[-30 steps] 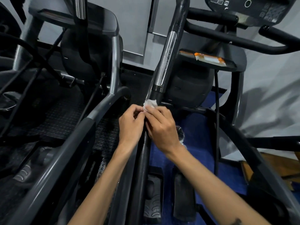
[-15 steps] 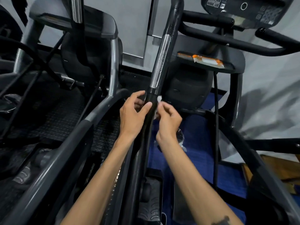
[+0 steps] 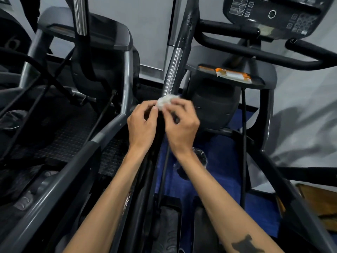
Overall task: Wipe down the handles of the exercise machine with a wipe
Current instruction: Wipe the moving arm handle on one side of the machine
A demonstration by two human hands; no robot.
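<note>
While both forearms reach up from the lower edge of the view, the right one shows a dark tattoo (image 3: pixel 248 245) near the bottom. Black foot pedals (image 3: pixel 167 227) lie beneath the arms, over blue flooring (image 3: pixel 220 154). A grey side rail (image 3: pixel 60 172) of the neighbouring machine runs diagonally at left, above black textured matting (image 3: pixel 69 139).

Left hand (image 3: pixel 142 125): fingers curled, tips pinching the wipe (image 3: pixel 165 102) from the left. Right hand (image 3: pixel 182 125): fingers curled, pinching the same wipe from the right. Wipe is white, bunched into a small wad, held between both hands directly in front of the moving handle (image 3: pixel 175 70), just below its chrome section. Whether the wad touches the handle cannot be told; the hands hide the handle's black lower part there.

Behind the hands: a dark shroud (image 3: pixel 213 105), a grey tray (image 3: pixel 266 73) carrying an orange-and-white packet (image 3: pixel 233 75), then fixed black handlebars (image 3: pixel 273 55). Console (image 3: pixel 273 13) sits at the upper right corner; its buttons are too blurred to read. No legible brand or label anywhere. Grey wall (image 3: pixel 151 30) lies farthest back.
</note>
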